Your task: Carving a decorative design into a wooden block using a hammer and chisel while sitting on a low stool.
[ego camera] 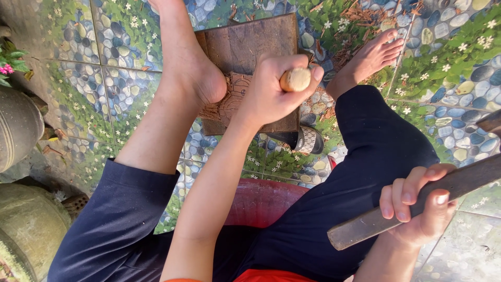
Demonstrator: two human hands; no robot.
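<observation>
The left hand (269, 91) is closed in a fist round a pale wooden handle (295, 79), whose round butt end faces the camera; the tool's working end is hidden under the hand, over the carved wooden board (245, 49). The right hand (417, 206) sits near and to the right, fingers (402, 201) wrapped fully round a long, flat, dark wooden bar (417, 201) that slants up to the right edge of the view.

The board lies flat on the floor (120, 78) between the two bare feet. The left foot (193, 68) rests its heel on the board's left edge; the right foot (373, 55) stands apart, just right of it. Wood chips (360, 18) lie past the board's far right corner. A black-and-white sandal (308, 140) touches the near edge.

Open floor shows to the left of the left leg and at far right. It is tiled with a pebble-and-flower pattern. Large clay pots (21, 130) crowd the left edge, and a red stool rim (263, 201) shows between the knees.
</observation>
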